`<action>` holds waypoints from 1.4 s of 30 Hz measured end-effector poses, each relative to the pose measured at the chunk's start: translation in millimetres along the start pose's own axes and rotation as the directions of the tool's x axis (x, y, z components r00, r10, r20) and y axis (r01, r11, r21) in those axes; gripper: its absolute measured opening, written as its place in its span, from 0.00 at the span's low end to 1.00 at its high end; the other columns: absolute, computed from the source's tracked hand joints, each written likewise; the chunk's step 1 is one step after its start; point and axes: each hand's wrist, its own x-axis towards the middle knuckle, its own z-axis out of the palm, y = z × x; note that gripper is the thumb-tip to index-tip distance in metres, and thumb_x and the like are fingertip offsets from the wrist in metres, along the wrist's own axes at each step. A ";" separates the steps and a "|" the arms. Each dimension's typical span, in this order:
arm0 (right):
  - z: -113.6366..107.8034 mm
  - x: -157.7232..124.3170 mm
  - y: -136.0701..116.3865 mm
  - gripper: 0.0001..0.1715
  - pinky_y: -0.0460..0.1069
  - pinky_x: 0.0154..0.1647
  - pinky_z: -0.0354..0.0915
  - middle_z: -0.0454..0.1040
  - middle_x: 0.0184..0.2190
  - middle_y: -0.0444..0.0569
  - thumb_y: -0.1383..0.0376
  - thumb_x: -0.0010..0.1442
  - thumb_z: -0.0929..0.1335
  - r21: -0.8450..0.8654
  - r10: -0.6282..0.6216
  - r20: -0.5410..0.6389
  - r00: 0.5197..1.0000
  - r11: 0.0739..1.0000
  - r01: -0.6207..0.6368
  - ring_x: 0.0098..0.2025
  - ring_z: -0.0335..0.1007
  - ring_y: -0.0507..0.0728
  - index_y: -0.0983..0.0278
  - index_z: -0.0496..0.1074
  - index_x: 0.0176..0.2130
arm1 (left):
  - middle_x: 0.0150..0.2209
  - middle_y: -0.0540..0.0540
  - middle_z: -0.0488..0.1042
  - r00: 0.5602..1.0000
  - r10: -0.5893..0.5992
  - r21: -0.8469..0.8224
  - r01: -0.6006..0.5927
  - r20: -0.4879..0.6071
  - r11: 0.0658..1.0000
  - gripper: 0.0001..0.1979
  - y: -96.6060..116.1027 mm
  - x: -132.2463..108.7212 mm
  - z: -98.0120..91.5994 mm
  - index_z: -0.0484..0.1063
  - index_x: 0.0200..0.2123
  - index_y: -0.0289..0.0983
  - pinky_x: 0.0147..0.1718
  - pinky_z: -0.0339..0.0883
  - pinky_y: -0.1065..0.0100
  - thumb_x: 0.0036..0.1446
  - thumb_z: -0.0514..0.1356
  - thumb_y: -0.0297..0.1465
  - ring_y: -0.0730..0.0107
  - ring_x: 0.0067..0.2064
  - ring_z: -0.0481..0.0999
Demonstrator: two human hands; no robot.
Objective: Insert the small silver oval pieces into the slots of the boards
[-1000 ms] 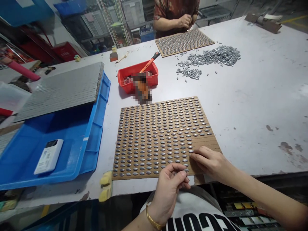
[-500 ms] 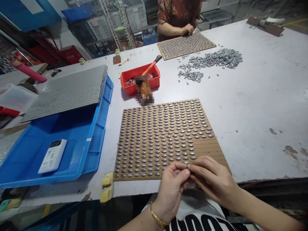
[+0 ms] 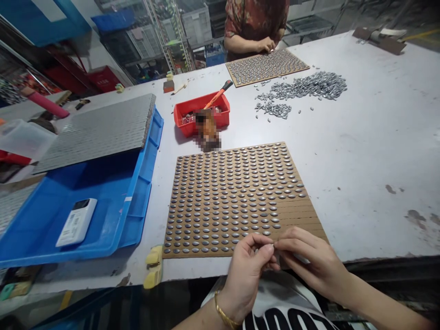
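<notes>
A brown ridged cardboard sheet (image 3: pixel 297 215) lies on the table, covered with rows of small silver oval pieces (image 3: pixel 225 192). Bare grooves show at its right and lower right. Over its near edge, my left hand (image 3: pixel 252 261) pinches with thumb and index finger, a gold bracelet at the wrist. Fingertips of my right hand (image 3: pixel 309 259) meet it there, also closed in a pinch. A tiny pale edge shows between the two hands; fingers hide most of it, so I cannot tell which hand grips it.
On the left stands a blue crate (image 3: pixel 137 215) with a white device (image 3: pixel 76 222) inside and a stacked grey sheet (image 3: pixel 99 130) across it. Behind the cardboard are a red bin (image 3: pixel 184 126) and a pile of silver pieces (image 3: pixel 319 86). A co-worker (image 3: pixel 256 25) handles another filled sheet (image 3: pixel 268 68).
My joined fingertips have shifted slightly right and down, still pinched together. The co-worker's hand has moved a little. The camera view has shifted slightly.
</notes>
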 end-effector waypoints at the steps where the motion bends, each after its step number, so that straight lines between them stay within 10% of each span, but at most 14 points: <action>1: -0.4 -0.1 -0.1 0.14 0.49 0.36 0.68 0.71 0.35 0.51 0.75 0.63 0.62 0.017 0.005 -0.001 1.000 1.000 -0.005 0.37 0.69 0.55 0.62 0.70 0.45 | 0.29 0.49 0.71 1.000 0.006 0.004 -0.006 0.001 1.000 0.09 -1.0 -0.1 0.2 0.72 0.34 0.32 0.30 0.68 0.71 0.50 0.67 0.30 0.76 0.28 0.71; 8: -10.4 -6.7 4.9 0.14 0.49 0.34 0.70 0.72 0.35 0.51 0.74 0.62 0.63 -0.040 -0.030 -0.065 0.997 0.999 0.027 0.36 0.70 0.55 0.62 0.70 0.45 | 0.35 0.45 0.74 0.998 -0.064 -0.050 0.064 0.007 0.997 0.08 33.2 -16.2 0.5 0.74 0.37 0.34 0.31 0.71 0.71 0.53 0.64 0.28 0.72 0.33 0.73; 13: -19.3 -13.5 16.6 0.11 0.48 0.34 0.70 0.73 0.35 0.51 0.73 0.62 0.63 -0.093 0.029 -0.130 0.991 0.995 -0.042 0.37 0.72 0.55 0.61 0.70 0.43 | 0.48 0.42 0.74 0.879 0.328 -0.093 -0.381 -0.346 0.920 0.11 73.1 -30.9 -21.3 0.74 0.44 0.36 0.51 0.70 0.65 0.58 0.58 0.24 0.63 0.53 0.73; 17: -18.8 -17.4 29.3 0.09 0.48 0.34 0.70 0.73 0.35 0.51 0.70 0.63 0.63 -0.138 0.057 -0.085 0.995 0.988 -0.069 0.37 0.72 0.55 0.60 0.71 0.42 | 0.52 0.34 0.73 0.932 0.091 -0.200 -0.170 -0.351 0.965 0.16 63.2 -30.3 -34.7 0.72 0.47 0.31 0.54 0.69 0.61 0.55 0.55 0.17 0.56 0.55 0.72; 29: -16.6 -19.1 41.6 0.09 0.49 0.34 0.69 0.74 0.35 0.51 0.69 0.64 0.62 -0.205 0.070 -0.065 0.995 0.975 -0.082 0.36 0.71 0.55 0.61 0.70 0.43 | 0.52 0.36 0.74 0.963 0.020 -0.140 -0.060 -0.270 0.988 0.14 43.8 -25.0 -25.4 0.72 0.44 0.32 0.51 0.71 0.69 0.53 0.62 0.20 0.59 0.55 0.73; 42: -1.6 -13.1 51.3 0.13 0.48 0.33 0.64 0.73 0.35 0.50 0.73 0.64 0.61 -0.408 -0.036 0.028 0.999 0.912 0.045 0.34 0.66 0.54 0.63 0.71 0.44 | 0.27 0.46 0.76 0.977 -0.010 -0.022 0.005 -0.213 1.000 0.13 27.7 -20.1 -23.8 0.70 0.38 0.33 0.24 0.69 0.76 0.53 0.66 0.35 0.75 0.25 0.74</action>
